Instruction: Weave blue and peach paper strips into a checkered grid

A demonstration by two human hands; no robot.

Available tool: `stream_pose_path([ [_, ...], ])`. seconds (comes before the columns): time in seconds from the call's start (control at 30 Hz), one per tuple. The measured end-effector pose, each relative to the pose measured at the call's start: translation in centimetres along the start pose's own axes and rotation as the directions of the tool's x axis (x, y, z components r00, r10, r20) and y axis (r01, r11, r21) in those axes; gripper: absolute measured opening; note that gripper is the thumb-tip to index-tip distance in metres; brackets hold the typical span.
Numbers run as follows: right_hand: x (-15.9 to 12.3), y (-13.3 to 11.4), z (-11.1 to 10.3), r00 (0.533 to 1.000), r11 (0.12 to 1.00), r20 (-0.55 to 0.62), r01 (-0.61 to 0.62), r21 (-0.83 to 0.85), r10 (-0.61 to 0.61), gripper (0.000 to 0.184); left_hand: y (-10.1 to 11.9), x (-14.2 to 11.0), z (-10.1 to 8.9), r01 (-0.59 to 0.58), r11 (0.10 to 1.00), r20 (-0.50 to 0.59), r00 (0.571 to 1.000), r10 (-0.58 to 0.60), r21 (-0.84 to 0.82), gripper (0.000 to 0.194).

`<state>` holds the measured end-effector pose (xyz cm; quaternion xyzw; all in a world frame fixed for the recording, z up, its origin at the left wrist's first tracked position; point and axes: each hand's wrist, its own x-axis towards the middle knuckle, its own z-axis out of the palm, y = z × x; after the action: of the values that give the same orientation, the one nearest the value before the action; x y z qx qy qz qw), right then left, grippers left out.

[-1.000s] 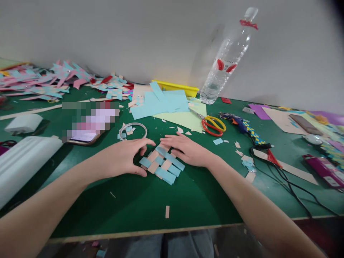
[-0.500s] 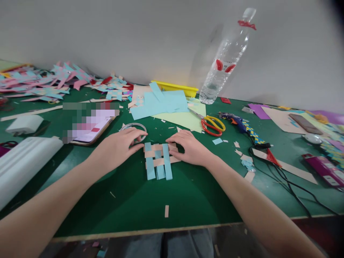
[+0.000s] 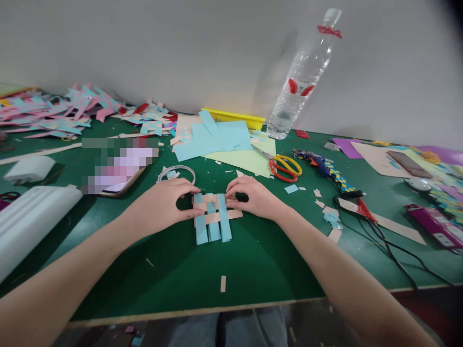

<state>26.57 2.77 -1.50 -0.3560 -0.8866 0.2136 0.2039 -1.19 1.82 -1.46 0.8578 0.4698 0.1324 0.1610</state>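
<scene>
A small lattice of woven paper strips (image 3: 213, 230), light blue ones crossing pale pink ones, lies on the green tabletop in front of me. My left hand (image 3: 164, 205) grips its left edge, thumb on the outer blue strip and index finger at the upper corner. At the upper right, my right hand (image 3: 255, 198) pinches the end of a pink strip, and the fingertips partly cover it. Lower blue ends hang loose toward me, and a pink end juts out to the right. A grey-white tape roll (image 3: 177, 171) sits just beyond my left hand.
Behind are blue paper sheets (image 3: 224, 137), red-and-yellow scissors (image 3: 285, 167) and a leaning water bottle (image 3: 300, 86). A phone (image 3: 126, 176) and white charger (image 3: 31, 168) lie left, near a heap of paper strips (image 3: 61, 113). Black cables (image 3: 385, 246) run along the right.
My left hand has shifted right and slightly down, its thumb now on the lattice's left strip. The tape roll shows more fully. My right hand stays at the upper right edge.
</scene>
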Motion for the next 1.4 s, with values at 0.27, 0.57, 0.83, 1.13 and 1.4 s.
stream_pose_path([
  [0.27,0.0,-0.1,0.0,1.0,1.0,-0.002,-0.007,0.011,0.007,0.013,0.2,0.0,-0.1,-0.032,0.999,0.053,0.998,0.032,0.01,0.057],
  [0.57,-0.1,-0.3,0.0,0.991,0.996,-0.097,-0.088,0.006,0.089,0.015,1.5,-0.1,0.2,-0.071,0.997,0.023,0.997,0.071,0.013,0.065],
  [0.83,-0.1,-0.5,-0.4,0.998,0.999,-0.027,0.049,-0.02,-0.05,0.019,2.5,-0.6,2.5,-0.168,0.973,0.086,0.984,0.156,0.159,0.088],
  [1.13,-0.2,-0.7,0.2,1.0,0.999,0.006,-0.017,-0.046,0.017,0.028,1.2,-0.6,2.2,-0.176,0.962,0.11,0.982,0.155,0.211,0.095],
  [1.4,-0.1,-0.8,0.4,0.991,0.99,0.056,0.129,-0.062,-0.125,0.024,1.1,-0.6,1.7,-0.203,0.965,0.173,0.969,0.174,0.164,0.092],
])
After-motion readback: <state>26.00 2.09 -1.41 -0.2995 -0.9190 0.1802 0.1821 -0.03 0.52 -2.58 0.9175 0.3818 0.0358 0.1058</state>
